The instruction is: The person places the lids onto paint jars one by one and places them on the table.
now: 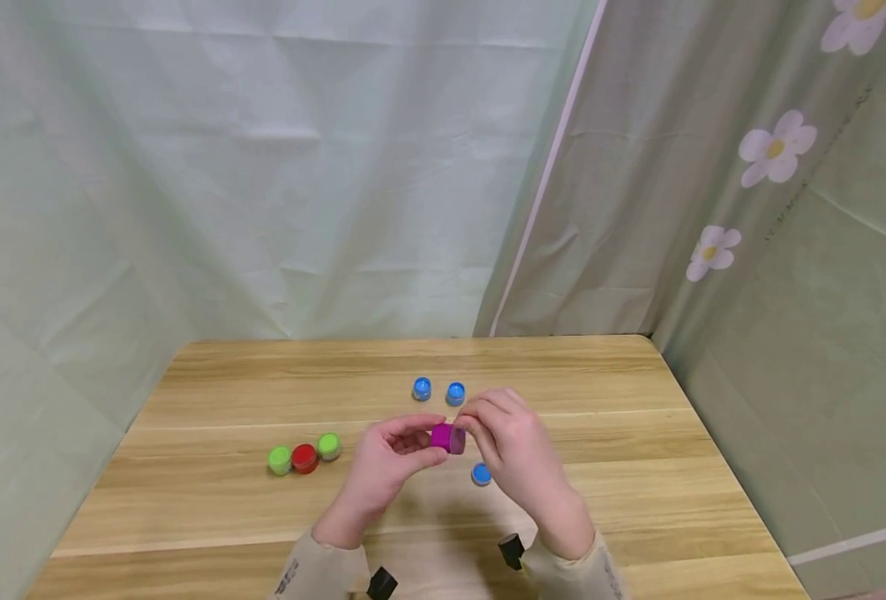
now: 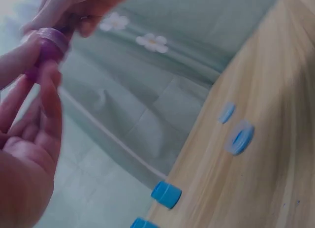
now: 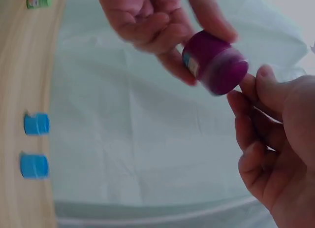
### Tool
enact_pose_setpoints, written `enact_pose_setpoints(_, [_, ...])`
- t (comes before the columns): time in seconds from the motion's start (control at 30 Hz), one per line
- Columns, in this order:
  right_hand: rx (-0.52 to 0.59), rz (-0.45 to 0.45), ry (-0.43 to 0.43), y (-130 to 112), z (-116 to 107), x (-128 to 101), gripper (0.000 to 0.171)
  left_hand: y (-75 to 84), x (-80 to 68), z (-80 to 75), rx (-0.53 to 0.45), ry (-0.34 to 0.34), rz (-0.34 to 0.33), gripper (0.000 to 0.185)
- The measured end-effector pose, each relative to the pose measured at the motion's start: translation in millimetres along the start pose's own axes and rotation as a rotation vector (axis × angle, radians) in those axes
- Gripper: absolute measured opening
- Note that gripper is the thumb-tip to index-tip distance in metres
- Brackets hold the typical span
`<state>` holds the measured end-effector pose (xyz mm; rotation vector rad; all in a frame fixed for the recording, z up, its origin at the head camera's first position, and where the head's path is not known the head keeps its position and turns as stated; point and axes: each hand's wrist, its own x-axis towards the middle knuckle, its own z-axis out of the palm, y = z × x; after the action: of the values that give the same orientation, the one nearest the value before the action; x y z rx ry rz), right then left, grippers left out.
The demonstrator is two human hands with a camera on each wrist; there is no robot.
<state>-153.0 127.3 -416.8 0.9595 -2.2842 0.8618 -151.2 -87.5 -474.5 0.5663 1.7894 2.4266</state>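
Observation:
Above the middle of the table, my left hand (image 1: pixel 382 462) holds a small purple jar (image 1: pixel 443 437) between thumb and fingers. The jar lies tipped on its side, its lid end (image 3: pixel 231 73) facing my right hand (image 1: pixel 513 450). My right thumb and index finger pinch at the rim of the lid, with the other fingers curled in. Beyond the hands stand two small blue jars (image 1: pixel 422 389), blue inside. A round blue lid (image 1: pixel 481 474) lies below the right hand; in the left wrist view a second blue lid (image 2: pixel 241 138) lies near it.
To the left on the wooden table (image 1: pixel 210 500) stand two green-lidded jars (image 1: pixel 281 460) with a red-lidded jar (image 1: pixel 305 458) between them. Pale curtains (image 1: pixel 322 167) hang behind the table and along its sides, a flower-patterned one at the right.

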Motion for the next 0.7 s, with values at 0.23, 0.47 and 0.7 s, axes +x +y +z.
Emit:
enact_pose_setpoints(0.23, [0.055, 0.005, 0.047, -0.5, -6.5, -2.0, 0.038, -0.7, -2.7, 6.9, -0.114, -0.094, 0.075, 0.027])
enact_pose_setpoints(0.47, [0.044, -0.127, -0.009, 0.8, -6.7, 0.0, 0.035, 0.1, -2.4, 1.5, -0.095, -0.013, 0.109, 0.032])
enact_pose_setpoints(0.7, [0.04, -0.143, 0.017, -3.0, -0.5, 1.2, 0.038, 2.5, -0.8, 0.9, -0.118, -0.017, 0.098, 0.032])
